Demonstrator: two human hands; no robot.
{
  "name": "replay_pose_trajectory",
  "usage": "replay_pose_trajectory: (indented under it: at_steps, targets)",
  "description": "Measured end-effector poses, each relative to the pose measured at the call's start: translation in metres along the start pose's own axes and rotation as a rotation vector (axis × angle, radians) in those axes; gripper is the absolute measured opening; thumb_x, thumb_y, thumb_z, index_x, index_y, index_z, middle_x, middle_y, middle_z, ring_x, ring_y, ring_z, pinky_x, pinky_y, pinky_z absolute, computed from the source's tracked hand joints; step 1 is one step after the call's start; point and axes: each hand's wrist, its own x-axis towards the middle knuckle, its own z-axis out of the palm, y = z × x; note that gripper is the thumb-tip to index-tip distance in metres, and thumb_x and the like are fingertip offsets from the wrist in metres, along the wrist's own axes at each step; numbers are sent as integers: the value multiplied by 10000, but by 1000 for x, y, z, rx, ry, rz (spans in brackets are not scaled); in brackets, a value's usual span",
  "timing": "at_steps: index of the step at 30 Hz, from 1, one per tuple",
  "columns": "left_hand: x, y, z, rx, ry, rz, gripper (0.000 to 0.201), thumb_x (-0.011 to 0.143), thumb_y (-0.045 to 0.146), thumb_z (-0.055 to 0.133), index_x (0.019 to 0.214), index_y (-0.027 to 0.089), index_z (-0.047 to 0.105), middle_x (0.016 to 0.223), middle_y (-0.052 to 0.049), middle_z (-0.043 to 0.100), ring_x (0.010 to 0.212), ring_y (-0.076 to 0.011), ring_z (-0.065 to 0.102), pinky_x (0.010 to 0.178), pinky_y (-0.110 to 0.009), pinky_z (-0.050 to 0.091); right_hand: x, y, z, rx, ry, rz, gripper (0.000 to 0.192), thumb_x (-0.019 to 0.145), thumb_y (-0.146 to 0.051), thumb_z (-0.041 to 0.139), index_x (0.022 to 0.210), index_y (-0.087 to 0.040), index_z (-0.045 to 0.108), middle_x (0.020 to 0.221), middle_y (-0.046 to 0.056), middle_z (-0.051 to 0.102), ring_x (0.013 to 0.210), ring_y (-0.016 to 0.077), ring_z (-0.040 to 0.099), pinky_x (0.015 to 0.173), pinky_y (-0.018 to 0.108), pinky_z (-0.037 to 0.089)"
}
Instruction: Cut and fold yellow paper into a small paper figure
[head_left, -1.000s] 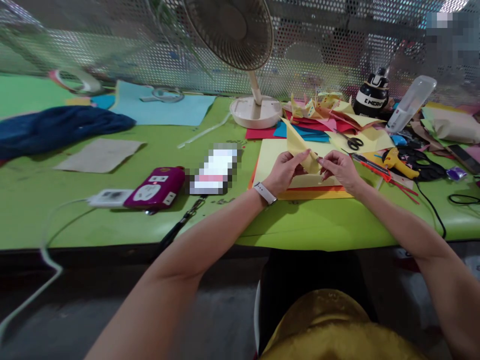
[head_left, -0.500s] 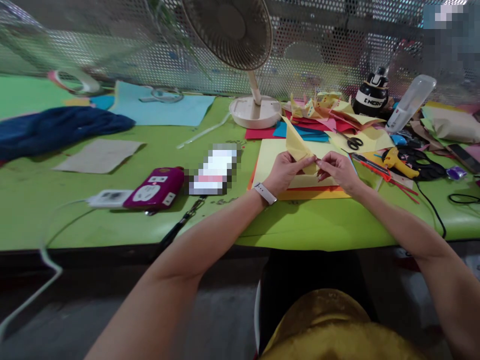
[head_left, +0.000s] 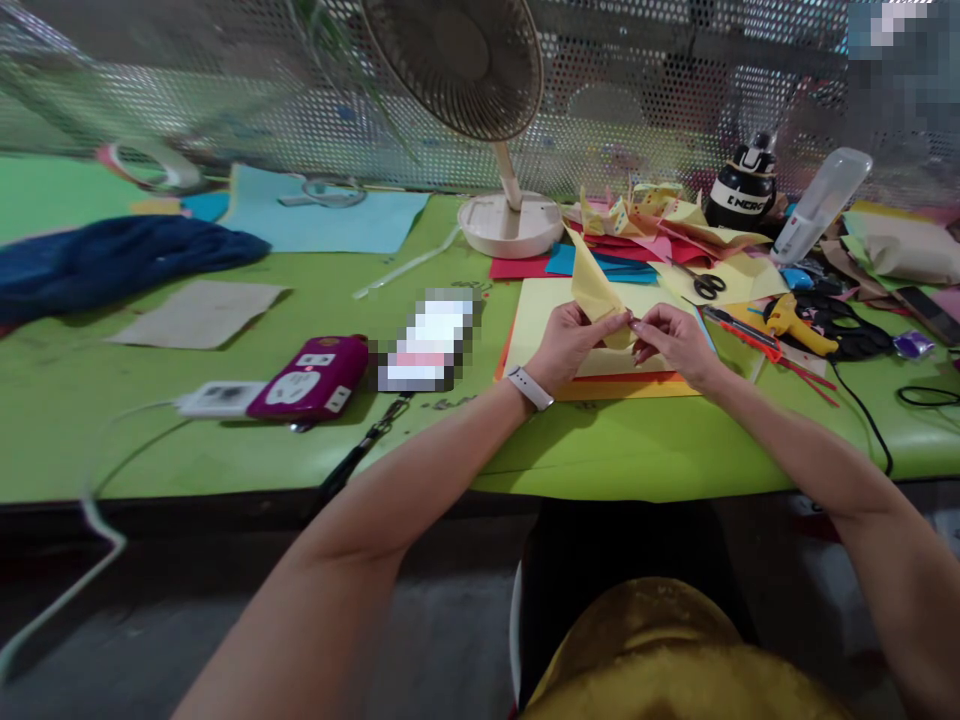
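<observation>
Both my hands pinch a folded piece of yellow paper (head_left: 595,287) just above a stack of yellow, orange and red sheets (head_left: 534,318) on the green table (head_left: 225,440). My left hand (head_left: 571,342), with a white watch at the wrist, grips the paper's lower left part. My right hand (head_left: 671,341) holds its lower right corner between thumb and fingers. A pointed flap of the paper sticks up and away from me.
A desk fan (head_left: 491,120) stands behind the paper. Scissors (head_left: 705,285), a red cutter (head_left: 742,333), a yellow glue gun (head_left: 799,325), a black bottle (head_left: 742,190) and loose coloured papers (head_left: 660,235) lie at the right. A magenta power strip (head_left: 307,378) and blue cloth (head_left: 112,260) lie at the left.
My hands have drawn slightly closer together on the yellow paper, and its raised flap has barely shifted. Nothing else has moved.
</observation>
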Motion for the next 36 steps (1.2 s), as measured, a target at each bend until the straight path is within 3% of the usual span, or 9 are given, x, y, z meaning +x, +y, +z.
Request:
replay_pose_trajectory:
  at_steps: [6, 36]
  targets:
    - [1, -1, 0, -28, -4, -1, 447, 612, 493, 965, 847, 151, 797, 846, -56, 789, 688, -130, 673, 603, -238, 512, 0, -1, 0, 28, -3, -18, 550, 707, -679, 858, 757, -206, 584, 610, -32, 669, 524, 100, 648, 578, 268, 647]
    - [2, -4, -2, 16, -8, 14, 476, 628, 522, 948, 887, 147, 812, 860, -77, 795, 701, -150, 688, 615, -256, 530, -2, -3, 1, 7, 30, 7, 523, 737, -658, 849, 754, -211, 578, 611, -28, 681, 510, 96, 653, 567, 237, 634]
